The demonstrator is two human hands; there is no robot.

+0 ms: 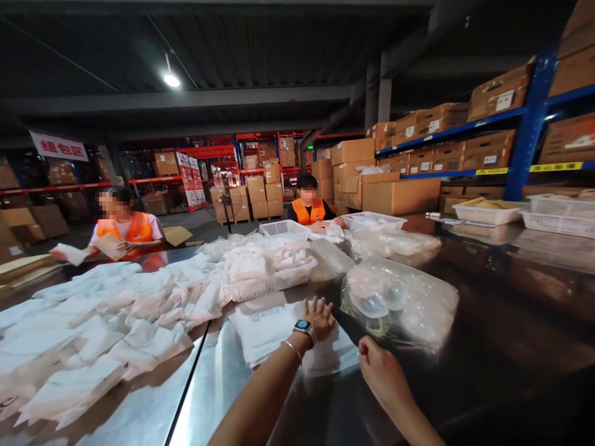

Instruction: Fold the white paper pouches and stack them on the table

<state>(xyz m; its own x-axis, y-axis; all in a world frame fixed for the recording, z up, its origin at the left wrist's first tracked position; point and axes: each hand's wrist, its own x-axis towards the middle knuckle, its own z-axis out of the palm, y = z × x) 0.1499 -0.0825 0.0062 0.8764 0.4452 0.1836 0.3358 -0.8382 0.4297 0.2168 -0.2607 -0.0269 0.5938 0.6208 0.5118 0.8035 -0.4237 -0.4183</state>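
My left hand (320, 319), with a watch on its wrist, lies flat with fingers spread on a white bag (332, 354). This bag overlaps a flat stack of white printed bags (264, 328) on the metal table. At the bag's right edge, my right hand (379, 365) is closed, its fingers curled in; whether it grips anything is hidden. Just beyond the stack stands a white plastic basket (258, 288) heaped with white packets (246, 263). To the right lies a large clear plastic bag (418, 303) with clear round items inside.
Many filled white packets (111, 334) cover the left side of the table. More clear bags (395, 241) and white baskets (490, 214) stand farther back. Two people in orange vests, one at left (139, 232) and one across the table (309, 212), handle things.
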